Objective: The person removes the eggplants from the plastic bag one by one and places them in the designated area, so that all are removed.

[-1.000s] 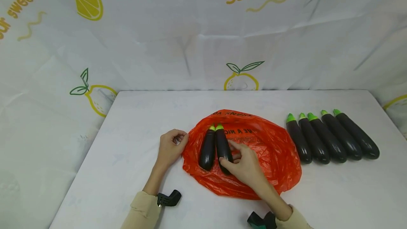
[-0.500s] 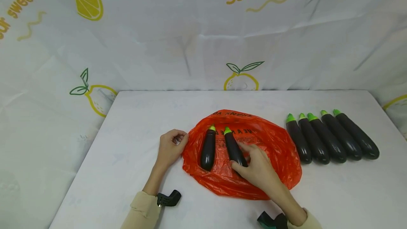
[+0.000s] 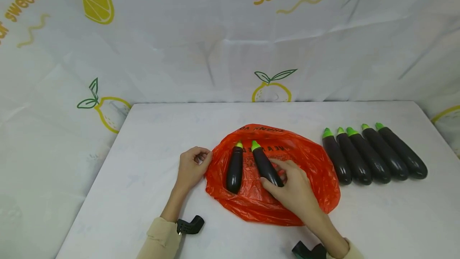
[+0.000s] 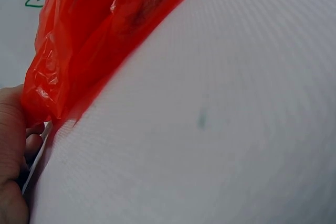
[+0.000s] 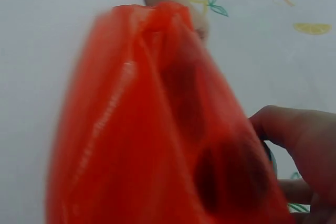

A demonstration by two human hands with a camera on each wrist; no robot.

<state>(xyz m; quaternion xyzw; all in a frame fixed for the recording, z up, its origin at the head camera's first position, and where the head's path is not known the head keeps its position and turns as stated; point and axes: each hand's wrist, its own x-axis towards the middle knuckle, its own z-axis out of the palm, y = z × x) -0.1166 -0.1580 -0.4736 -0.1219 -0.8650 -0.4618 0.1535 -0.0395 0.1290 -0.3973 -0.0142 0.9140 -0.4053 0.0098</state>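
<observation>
A red plastic bag (image 3: 309,171) lies spread on the table with its mouth wide. One eggplant (image 3: 235,171) rests inside it at the left. My right hand (image 3: 296,185) grips a second eggplant (image 3: 265,165) by its lower end, thumb on the near side and fingers on the far side, its green tip pointing away. At the bag's left edge, my left hand (image 3: 194,167) pinches the rim between thumb and fingers. In the left wrist view the pinched plastic (image 4: 50,93) bunches at the thumb. The bag's side hides most of the held eggplant in the right wrist view.
Several more eggplants (image 3: 373,157) lie side by side in a slanted row at the table's right, close to the bag's right edge. Behind the white table (image 3: 154,131) hangs a white cloth (image 3: 172,51) with lemon prints.
My right hand has moved right with the gripped eggplant, parting it from the other one. The left hand keeps its place on the bag's edge.
</observation>
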